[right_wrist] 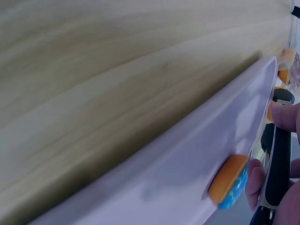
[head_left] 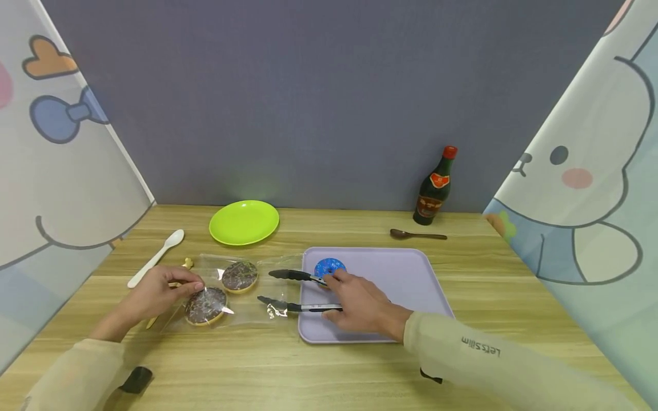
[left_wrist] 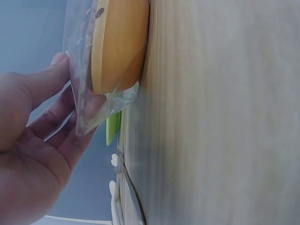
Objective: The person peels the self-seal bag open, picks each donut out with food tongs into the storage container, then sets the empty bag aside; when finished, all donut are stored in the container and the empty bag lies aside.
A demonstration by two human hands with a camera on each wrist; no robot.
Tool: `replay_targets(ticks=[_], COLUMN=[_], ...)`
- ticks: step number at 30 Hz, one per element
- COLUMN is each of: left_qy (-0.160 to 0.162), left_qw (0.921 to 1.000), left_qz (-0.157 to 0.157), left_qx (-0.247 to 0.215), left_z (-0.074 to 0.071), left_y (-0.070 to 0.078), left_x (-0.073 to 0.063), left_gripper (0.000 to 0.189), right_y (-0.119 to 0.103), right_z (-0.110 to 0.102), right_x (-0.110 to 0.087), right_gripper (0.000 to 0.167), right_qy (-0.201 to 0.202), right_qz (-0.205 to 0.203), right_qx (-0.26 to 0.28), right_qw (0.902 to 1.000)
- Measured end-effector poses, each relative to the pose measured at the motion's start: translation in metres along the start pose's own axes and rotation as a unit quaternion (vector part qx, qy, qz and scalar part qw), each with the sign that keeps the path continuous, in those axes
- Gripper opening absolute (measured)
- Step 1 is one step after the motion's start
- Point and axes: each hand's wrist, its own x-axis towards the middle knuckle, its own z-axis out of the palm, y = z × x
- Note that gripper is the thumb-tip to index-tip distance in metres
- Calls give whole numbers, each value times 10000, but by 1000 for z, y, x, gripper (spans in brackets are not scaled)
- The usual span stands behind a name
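My left hand [head_left: 163, 292] pinches the left edge of a clear plastic bag [head_left: 267, 265]. Inside the bag lie two chocolate-topped donuts, a nearer donut [head_left: 205, 305] and a farther donut [head_left: 239, 276]; the orange-brown side of one donut [left_wrist: 119, 47] fills the top of the left wrist view. My right hand [head_left: 358, 302] grips black-and-silver tongs [head_left: 313, 308] over the lavender tray [head_left: 396, 279]. The tongs' tips stand apart and point left, above the bag's right part. A blue-frosted donut [head_left: 329, 266] sits on the tray, just beyond my right hand and partly covered by the tongs.
A lime-green plate [head_left: 244, 223] stands at the back left, with a white spoon [head_left: 156, 257] nearer the left edge. Beside my left hand lies a gold-coloured utensil [head_left: 188, 263]. A dark bottle [head_left: 434, 185] and a brown wooden spoon [head_left: 417, 234] are at the back right.
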Motion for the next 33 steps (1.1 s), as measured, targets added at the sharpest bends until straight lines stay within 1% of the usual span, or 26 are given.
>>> replay_targets(ticks=[3,6,9,15,17,20,25,31,33], left_qy=[-23,-43,-59,-117,-137,-139,-123,-103,-107], left_qw=[9999,9999,9999,9999,9998,9998,9997,9996,9995], left_qz=[102,164,135,69,78,96,114,180,201], left_qx=[-30,-23,-28,-84,-106,-126,-160,-177,-198], left_z=[1,1,1,0,0,0,0,0,-1], left_y=[0,0,1,2,2,2,1,0,-1], left_x=[1,2,3,3,3,3,3,2,2], left_gripper=[11,7,4,4,5,3,7,2,4], right_y=[-7,-12,-18,-25,-26,-29,-34,-37,-37], right_z=[5,9,11,12,14,15,18,20,20], right_x=[5,10,14,23,25,27,31,33,34], right_gripper=[67,70,73,77,77,77,77,78,79], right_qy=[-18,-23,-25,-2,-4,-28,-29,-52,-93], right_qz=[29,92,169,252,265,282,290,307,307], right_qx=[28,81,140,253,272,348,415,454,487], right_qw=[10000,9999,9998,9994,9993,9990,9987,9985,9983])
